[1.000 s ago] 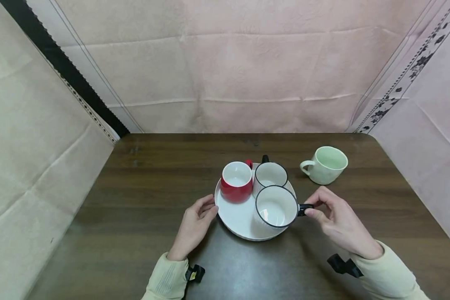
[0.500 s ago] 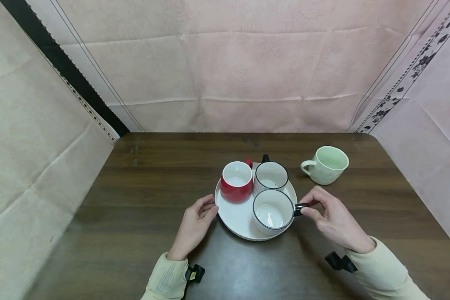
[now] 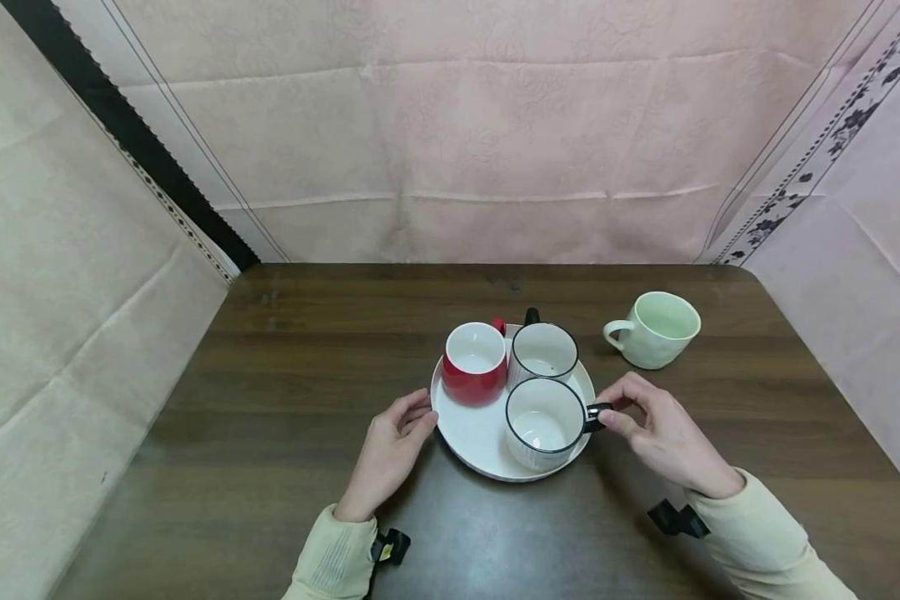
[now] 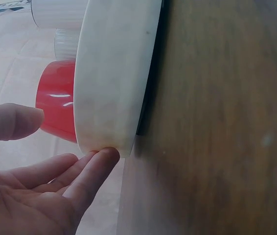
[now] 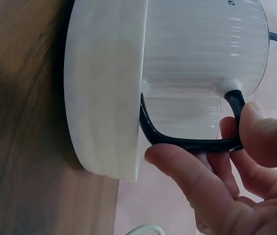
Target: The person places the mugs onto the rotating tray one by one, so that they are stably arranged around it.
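Note:
My right hand (image 3: 667, 437) pinches the black handle (image 5: 192, 143) of a white mug (image 3: 543, 421) with a dark rim. This mug stands upright at the front right of a thick round white tray (image 3: 465, 429). A second white mug (image 3: 543, 348), black-handled, is just behind it. To the left stands a red mug (image 3: 471, 385) with a white inside. At the tray's left edge is my left hand (image 3: 392, 450). In the left wrist view its fingertips (image 4: 110, 154) touch the tray's side, while the thumb (image 4: 23, 120) is near the red mug.
A pale green mug (image 3: 656, 333) stands on the wooden table (image 3: 307, 358) to the right behind the tray, its handle pointing left. Light cloth (image 3: 450, 150) hangs beyond the table's back edge and along both sides.
The right hand has moved the front white mug slightly left, and it now sits lower on the tray beside the rear mug. My left hand stays at the tray's edge.

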### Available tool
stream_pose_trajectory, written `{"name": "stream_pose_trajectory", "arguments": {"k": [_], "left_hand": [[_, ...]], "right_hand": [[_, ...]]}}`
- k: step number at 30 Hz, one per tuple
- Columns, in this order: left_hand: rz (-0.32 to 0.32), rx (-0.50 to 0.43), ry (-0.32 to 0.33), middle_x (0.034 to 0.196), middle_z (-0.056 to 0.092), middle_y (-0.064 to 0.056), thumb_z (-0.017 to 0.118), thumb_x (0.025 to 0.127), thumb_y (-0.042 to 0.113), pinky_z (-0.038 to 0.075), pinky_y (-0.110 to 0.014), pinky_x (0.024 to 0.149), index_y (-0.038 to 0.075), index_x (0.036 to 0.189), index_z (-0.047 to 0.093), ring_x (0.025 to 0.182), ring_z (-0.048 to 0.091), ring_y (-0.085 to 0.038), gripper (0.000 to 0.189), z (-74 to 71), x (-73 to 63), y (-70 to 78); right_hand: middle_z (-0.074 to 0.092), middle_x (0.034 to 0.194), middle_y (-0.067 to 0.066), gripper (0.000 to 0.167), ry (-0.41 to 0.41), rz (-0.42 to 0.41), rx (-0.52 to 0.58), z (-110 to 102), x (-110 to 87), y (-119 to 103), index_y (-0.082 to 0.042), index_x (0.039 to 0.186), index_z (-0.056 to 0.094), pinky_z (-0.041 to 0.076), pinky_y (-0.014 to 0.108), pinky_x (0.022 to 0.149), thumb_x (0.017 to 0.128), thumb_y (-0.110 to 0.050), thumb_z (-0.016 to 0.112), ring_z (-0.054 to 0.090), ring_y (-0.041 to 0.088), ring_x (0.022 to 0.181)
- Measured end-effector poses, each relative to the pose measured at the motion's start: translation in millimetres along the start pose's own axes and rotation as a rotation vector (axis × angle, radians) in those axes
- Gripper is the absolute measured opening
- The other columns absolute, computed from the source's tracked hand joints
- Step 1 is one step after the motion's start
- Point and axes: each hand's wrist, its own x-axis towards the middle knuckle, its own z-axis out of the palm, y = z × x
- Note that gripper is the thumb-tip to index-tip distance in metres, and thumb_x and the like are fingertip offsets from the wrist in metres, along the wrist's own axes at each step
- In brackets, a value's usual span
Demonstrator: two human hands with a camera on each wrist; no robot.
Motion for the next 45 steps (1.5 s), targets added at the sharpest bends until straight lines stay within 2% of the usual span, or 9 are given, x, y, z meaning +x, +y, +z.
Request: {"name": "stream_pose_trajectory", "arguments": {"k": [13, 23, 39, 45], "left_hand": [[-0.002, -0.007, -0.023, 0.131, 0.059, -0.015, 0.064, 0.096, 0.023, 0.05, -0.036, 0.096, 0.001, 0.137, 0.053, 0.115, 0.06, -0.024, 0.048, -1.2, -2.0, 1.1], [0.006, 0.016, -0.032, 0.127, 0.061, -0.015, 0.064, 0.096, 0.023, 0.052, -0.033, 0.093, -0.002, 0.137, 0.052, 0.113, 0.061, -0.023, 0.049, -0.9, -1.0, -3.3], [0.013, -0.042, -0.048, 0.132, 0.057, -0.02, 0.069, 0.092, 0.02, 0.052, -0.035, 0.093, -0.005, 0.138, 0.05, 0.116, 0.06, -0.028, 0.055, -0.9, 0.8, -5.7], [-0.023, -0.04, -0.061, 0.141, 0.05, -0.017, 0.07, 0.092, 0.019, 0.048, -0.038, 0.097, -0.001, 0.143, 0.045, 0.125, 0.053, -0.03, 0.06, -0.1, 0.2, -3.4]], "right_hand": [[0.063, 0.098, -0.006, 0.013, 0.025, 0.022, -0.054, -0.6, 3.4, 0.3, -0.016, 0.099, 0.068, 0.04, 0.014, 0.081, 0.091, -0.006, 0.068, 0.056, 0.008, 0.094], [0.064, 0.097, -0.005, 0.012, 0.028, 0.032, -0.065, -2.9, 5.5, 5.1, -0.014, 0.103, 0.068, 0.041, 0.016, 0.079, 0.092, -0.007, 0.066, 0.056, 0.007, 0.091], [0.064, 0.104, -0.001, 0.013, -0.026, 0.05, -0.044, -10.5, 13.5, 10.5, -0.012, 0.107, 0.068, 0.041, 0.017, 0.076, 0.095, -0.011, 0.064, 0.054, 0.008, 0.095], [0.063, 0.109, -0.001, 0.014, -0.059, 0.068, -0.063, -13.1, 13.4, 9.7, -0.013, 0.109, 0.067, 0.042, 0.021, 0.08, 0.095, -0.015, 0.064, 0.054, 0.011, 0.099]]}}
